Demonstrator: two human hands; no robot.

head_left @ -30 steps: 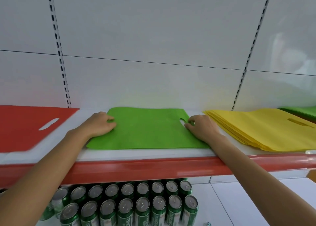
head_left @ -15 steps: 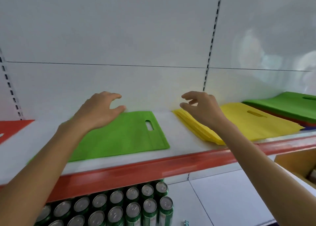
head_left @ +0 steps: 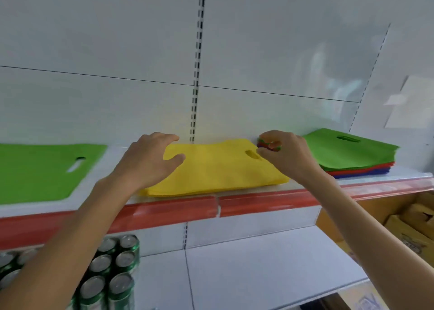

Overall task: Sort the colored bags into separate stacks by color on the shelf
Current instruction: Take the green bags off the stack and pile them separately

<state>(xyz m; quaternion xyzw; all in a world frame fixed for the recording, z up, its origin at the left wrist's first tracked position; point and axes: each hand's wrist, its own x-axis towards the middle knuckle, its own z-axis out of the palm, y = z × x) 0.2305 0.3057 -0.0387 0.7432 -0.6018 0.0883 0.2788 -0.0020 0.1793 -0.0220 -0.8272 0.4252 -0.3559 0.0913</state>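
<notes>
- Flat stack of yellow non-woven bags with a cut-out handle slot (head_left: 211, 171): lies in the middle of the white shelf with the red front strip (head_left: 258, 201) and reaches almost to the front edge.
- Left hand (head_left: 146, 161): hovers over the left end of the yellow stack, the grip wide open, fingers and thumb spread, holding nothing.
- Right hand (head_left: 288, 159): sits at the right end of the yellow stack, just past the handle slot, the grip mostly closed. Curls its fingertips at the near left corner of the neighbouring mixed stack; cannot tell whether pinching a layer there or only touching it.
- Mixed stack of bags, green on top over red and blue layers (head_left: 347, 154): rests toward the right end of the shelf, just beside the yellow stack.
- Flat bright green bag with a handle slot (head_left: 35, 171): lies toward the left end of the shelf, apart from the yellow stack, blurred.
- Green drink cans with silver tops (head_left: 112, 274): stand in rows on the lower shelf, at its left.
- Brown cardboard boxes (head_left: 411, 222): sit below the right end of the shelf.
</notes>
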